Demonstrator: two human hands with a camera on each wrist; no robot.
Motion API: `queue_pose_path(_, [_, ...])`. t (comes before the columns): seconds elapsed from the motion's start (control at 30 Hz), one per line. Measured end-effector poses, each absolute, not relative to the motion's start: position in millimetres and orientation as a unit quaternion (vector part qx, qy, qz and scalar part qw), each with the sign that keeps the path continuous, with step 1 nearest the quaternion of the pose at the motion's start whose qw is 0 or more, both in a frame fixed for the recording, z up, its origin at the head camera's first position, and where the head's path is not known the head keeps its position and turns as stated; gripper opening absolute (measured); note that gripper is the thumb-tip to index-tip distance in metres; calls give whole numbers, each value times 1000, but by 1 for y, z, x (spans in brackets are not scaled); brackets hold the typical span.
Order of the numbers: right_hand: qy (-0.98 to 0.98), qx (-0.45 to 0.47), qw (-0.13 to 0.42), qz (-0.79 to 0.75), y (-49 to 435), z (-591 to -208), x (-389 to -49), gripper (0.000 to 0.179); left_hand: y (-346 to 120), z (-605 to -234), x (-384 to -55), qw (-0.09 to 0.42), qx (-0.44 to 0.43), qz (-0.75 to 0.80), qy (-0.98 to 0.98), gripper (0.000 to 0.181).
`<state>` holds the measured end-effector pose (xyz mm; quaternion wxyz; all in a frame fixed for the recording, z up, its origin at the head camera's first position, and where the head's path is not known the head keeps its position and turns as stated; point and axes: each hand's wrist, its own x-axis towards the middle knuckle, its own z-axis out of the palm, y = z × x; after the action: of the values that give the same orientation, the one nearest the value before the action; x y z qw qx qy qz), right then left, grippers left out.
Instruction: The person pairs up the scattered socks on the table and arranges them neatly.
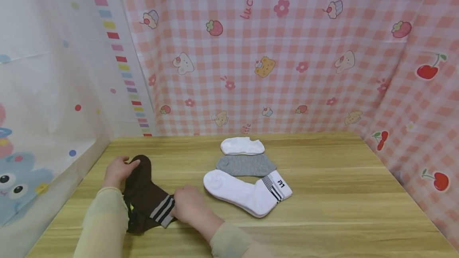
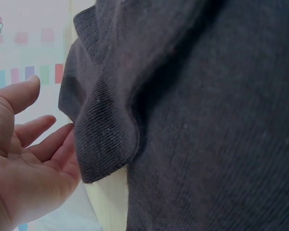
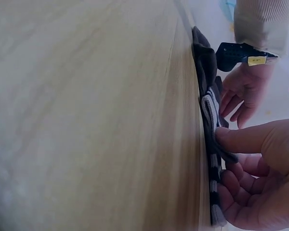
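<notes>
A dark brown sock (image 1: 143, 190) with grey cuff stripes lies at the left of the table, over more dark sock fabric (image 1: 141, 224). My right hand (image 1: 190, 206) pinches its striped cuff; in the right wrist view the thumb (image 3: 241, 139) presses on the cuff edge, with curled fingers under it. Beside the toe end is my left hand (image 1: 120, 170). In the left wrist view, its loose fingers (image 2: 58, 149) touch a fold of the dark fabric (image 2: 207, 120), while the thumb stays apart.
Right of the hands, on the wooden table (image 1: 340, 210), lie a white sock with black stripes (image 1: 236, 188), a grey sock (image 1: 245, 165) and a short white sock (image 1: 242, 146), one behind another. A pink checked curtain (image 1: 272, 51) hangs at the back.
</notes>
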<state>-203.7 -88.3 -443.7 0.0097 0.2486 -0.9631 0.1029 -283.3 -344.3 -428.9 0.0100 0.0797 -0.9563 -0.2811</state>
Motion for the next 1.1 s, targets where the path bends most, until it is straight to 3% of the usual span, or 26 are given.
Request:
queue_pose_path(0.23, [-948, 281, 31, 144, -83, -444, -202, 30, -343, -429, -283, 10, 79, -274, -959, 64])
queue_pose_path(0.43, [-926, 297, 3, 231, -75, -440, -200, 33, -344, -429, -282, 13, 70, -272, -960, 63])
queue_pose_path(0.7, [-905, 300, -4, 302, -66, -439, -201, 8, -344, -428, -282, 8, 66, -277, -959, 64])
queue_pose_path(1.1, [-907, 309, -4, 286, -46, -428, -199, 12, -339, -431, -283, 42, 50, -270, -961, 58])
